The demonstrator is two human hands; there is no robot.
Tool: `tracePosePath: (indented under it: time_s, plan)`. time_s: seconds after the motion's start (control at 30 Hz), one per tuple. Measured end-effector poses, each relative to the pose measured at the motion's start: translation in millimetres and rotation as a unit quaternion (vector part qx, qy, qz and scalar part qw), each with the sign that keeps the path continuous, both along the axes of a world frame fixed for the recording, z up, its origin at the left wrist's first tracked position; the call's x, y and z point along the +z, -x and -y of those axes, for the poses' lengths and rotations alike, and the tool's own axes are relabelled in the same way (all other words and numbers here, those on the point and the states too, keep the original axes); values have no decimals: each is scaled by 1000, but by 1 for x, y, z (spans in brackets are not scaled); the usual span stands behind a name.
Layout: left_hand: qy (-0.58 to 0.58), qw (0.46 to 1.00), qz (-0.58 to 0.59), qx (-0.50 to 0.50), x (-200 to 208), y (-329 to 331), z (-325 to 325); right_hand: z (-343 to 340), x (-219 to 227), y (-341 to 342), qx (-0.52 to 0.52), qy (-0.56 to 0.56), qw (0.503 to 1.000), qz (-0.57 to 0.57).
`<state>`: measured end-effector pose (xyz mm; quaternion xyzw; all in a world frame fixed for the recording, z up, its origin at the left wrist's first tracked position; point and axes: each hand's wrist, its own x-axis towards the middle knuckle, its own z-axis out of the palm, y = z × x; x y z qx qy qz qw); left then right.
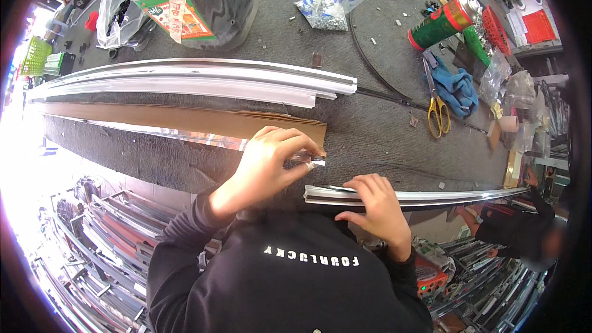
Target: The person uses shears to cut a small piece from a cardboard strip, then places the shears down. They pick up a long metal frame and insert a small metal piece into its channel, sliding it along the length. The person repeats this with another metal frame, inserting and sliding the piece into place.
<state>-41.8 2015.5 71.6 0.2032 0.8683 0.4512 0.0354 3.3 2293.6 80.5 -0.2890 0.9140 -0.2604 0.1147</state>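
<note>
My left hand (268, 157) is closed, its fingers and thumb pinching the end of a shiny, thin strip (228, 142). This strip runs away to the left along a brown cardboard length (185, 116); the exact shape of the pinched end is partly hidden by my fingers. At the bench's near edge, my right hand (379, 209) grips a long silver metal rail (456, 197), fingers over its far side and thumb on the near side. The rail's cut end sticks out left of that hand, just below my left fingertips. Beyond the cardboard lie several white metal profiles (203, 77) side by side.
On the dark carpeted bench (382, 129) are a large transparent tub (228, 12), a bag of small parts (327, 9), a green-red spray can (441, 23), yellow-handled scissors (438, 111) and a blue cloth (459, 89). Another person (512, 225) stands at the right. Racks of metal bars (117, 240) fill the lower left.
</note>
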Motion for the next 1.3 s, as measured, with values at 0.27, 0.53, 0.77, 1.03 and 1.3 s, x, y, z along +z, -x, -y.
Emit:
tracePosePath:
  time_s: [0.27,0.53,0.77,1.03,1.3]
  plan:
    - [-39,998,45,4,-13,-5,0,-7,-11,-10,21,9,999,-46]
    - [-13,1000,-9,-14,-23,-14,3,-7,39,3,-7,37,996,-83]
    - [-12,999,-48,-17,-32,-22,4,-2,42,16,-38,27,992,-118]
    - [-59,997,-42,-20,-33,-24,7,1,38,23,-44,26,993,-103]
    - [-65,998,-5,-21,-29,-20,9,0,34,27,-38,7,994,-100]
